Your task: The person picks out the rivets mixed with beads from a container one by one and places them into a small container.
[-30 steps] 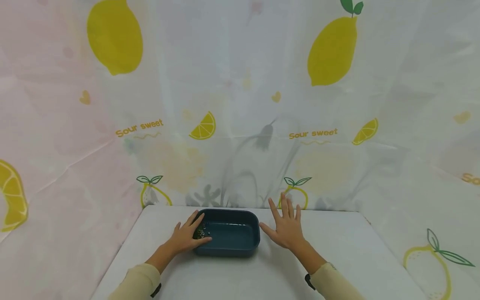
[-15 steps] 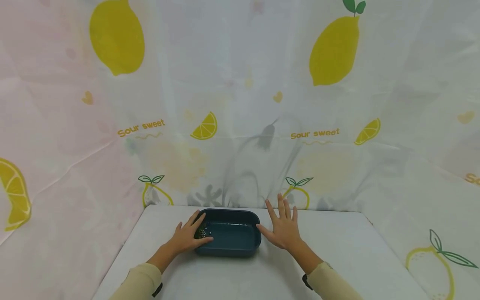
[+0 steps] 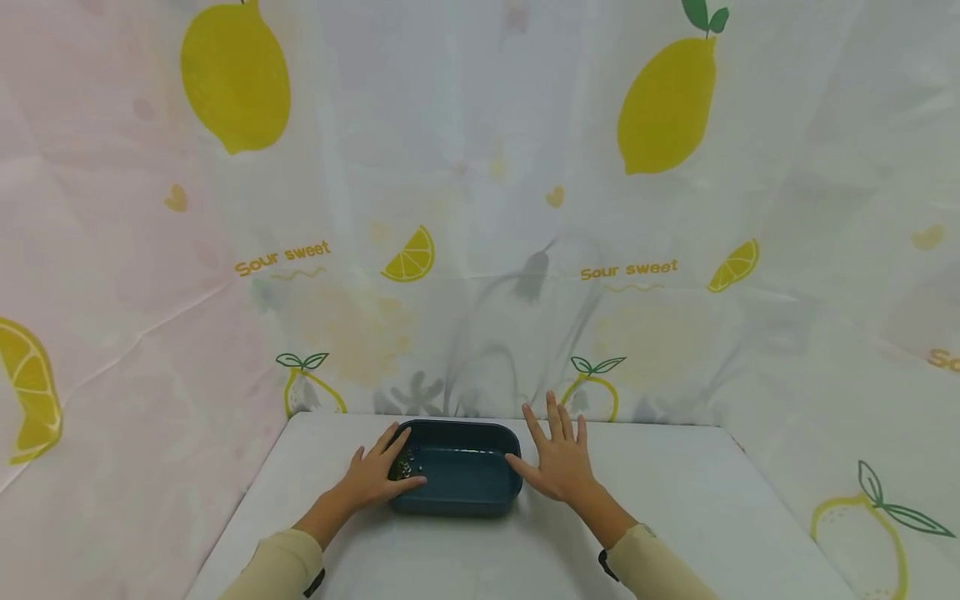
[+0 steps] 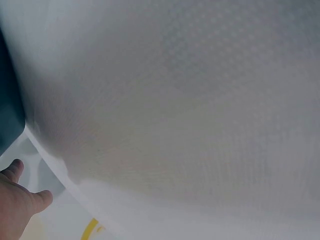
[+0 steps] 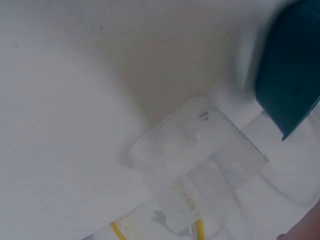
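A dark blue rectangular dish stands on the white table in the head view. Small shiny bits, too tiny to identify, gather inside its left end. My left hand rests over that end, fingers spread and straight across the rim. At the opposite side, my right hand is held with spread fingers, its thumb overlapping the right rim. In the right wrist view the dish appears at upper right, with only part of a finger showing. The left wrist view catches the dish's edge and some fingertips.
A clear plastic container lies on the table beyond the dish in the right wrist view. White table surface extends on both sides. Behind it hangs a lemon-printed backdrop.
My right hand has shifted left, bringing its thumb from beside the dish to over its right rim. The left hand and the dish have hardly moved.
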Tool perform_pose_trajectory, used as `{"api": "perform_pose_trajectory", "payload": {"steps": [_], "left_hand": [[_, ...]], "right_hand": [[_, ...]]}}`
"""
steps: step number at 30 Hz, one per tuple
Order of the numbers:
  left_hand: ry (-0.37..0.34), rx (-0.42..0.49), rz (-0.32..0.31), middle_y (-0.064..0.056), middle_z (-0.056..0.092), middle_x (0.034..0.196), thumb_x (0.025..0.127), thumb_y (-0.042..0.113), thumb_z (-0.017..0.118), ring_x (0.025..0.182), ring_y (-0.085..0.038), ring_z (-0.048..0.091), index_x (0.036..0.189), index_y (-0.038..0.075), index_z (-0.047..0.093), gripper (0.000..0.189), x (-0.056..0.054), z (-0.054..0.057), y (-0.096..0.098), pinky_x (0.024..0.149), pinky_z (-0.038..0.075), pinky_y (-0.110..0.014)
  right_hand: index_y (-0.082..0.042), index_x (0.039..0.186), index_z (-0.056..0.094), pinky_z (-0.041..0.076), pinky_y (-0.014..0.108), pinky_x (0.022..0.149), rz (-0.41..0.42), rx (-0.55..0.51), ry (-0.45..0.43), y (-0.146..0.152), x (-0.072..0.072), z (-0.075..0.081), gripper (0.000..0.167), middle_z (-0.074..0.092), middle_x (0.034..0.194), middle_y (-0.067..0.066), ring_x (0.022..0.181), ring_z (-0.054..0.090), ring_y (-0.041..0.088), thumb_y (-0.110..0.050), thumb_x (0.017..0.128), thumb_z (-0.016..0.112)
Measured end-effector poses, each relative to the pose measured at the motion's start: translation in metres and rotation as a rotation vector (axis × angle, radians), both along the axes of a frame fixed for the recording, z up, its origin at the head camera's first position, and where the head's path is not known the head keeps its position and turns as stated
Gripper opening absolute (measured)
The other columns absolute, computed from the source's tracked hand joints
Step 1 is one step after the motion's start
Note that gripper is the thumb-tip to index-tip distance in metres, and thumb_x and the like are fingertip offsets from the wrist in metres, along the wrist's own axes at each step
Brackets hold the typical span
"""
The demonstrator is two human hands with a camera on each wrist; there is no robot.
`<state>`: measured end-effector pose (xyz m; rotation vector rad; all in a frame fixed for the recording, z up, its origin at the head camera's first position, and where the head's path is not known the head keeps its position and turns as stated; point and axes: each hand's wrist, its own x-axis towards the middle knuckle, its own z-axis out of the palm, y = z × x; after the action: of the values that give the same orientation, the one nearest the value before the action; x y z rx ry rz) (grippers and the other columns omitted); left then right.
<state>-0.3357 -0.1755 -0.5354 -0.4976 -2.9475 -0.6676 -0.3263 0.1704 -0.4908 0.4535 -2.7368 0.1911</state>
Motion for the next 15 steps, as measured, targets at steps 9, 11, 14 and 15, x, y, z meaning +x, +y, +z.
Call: {"api": "perform_pose_trajectory", "payload": {"steps": [9, 11, 14, 15], "left_hand": [[-0.002, -0.008, 0.003, -0.019, 0.021, 0.163, 0.083, 0.065, 0.065, 0.139, -0.043, 0.042, 0.156, 0.011, 0.029, 0.098, -0.002, -0.002, 0.001, 0.11, 0.019, -0.073], [-0.002, -0.009, 0.005, -0.019, 0.021, 0.163, 0.083, 0.065, 0.066, 0.138, -0.043, 0.043, 0.156, 0.011, 0.029, 0.098, -0.002, -0.003, 0.001, 0.11, 0.019, -0.073], [0.003, -0.003, 0.006, -0.019, 0.022, 0.163, 0.082, 0.066, 0.066, 0.137, -0.043, 0.044, 0.156, 0.011, 0.03, 0.099, -0.003, -0.004, 0.0, 0.109, 0.02, -0.073], [0.002, 0.001, 0.006, -0.019, 0.022, 0.163, 0.082, 0.066, 0.066, 0.137, -0.043, 0.044, 0.156, 0.012, 0.03, 0.099, -0.003, -0.004, 0.0, 0.109, 0.02, -0.073]], "right_hand": [[-0.026, 0.159, 0.022, 0.014, 0.067, 0.115, 0.009, 0.018, -0.008, -0.01, -0.004, -0.004, 0.089, 0.004, 0.167, 0.017, 0.149, 0.021, 0.041, -0.073, 0.088, 0.048], [-0.025, 0.159, 0.021, 0.015, 0.067, 0.116, 0.008, 0.026, -0.01, -0.012, -0.005, -0.006, 0.09, 0.003, 0.167, 0.016, 0.149, 0.022, 0.04, -0.074, 0.088, 0.047], [-0.021, 0.159, 0.021, 0.016, 0.066, 0.115, 0.015, 0.012, -0.007, -0.015, -0.005, -0.006, 0.092, 0.003, 0.167, 0.017, 0.149, 0.022, 0.04, -0.073, 0.088, 0.048], [-0.02, 0.159, 0.021, 0.016, 0.066, 0.115, 0.017, 0.003, -0.006, -0.016, -0.005, -0.006, 0.093, 0.002, 0.167, 0.016, 0.149, 0.022, 0.04, -0.073, 0.088, 0.049]]}}
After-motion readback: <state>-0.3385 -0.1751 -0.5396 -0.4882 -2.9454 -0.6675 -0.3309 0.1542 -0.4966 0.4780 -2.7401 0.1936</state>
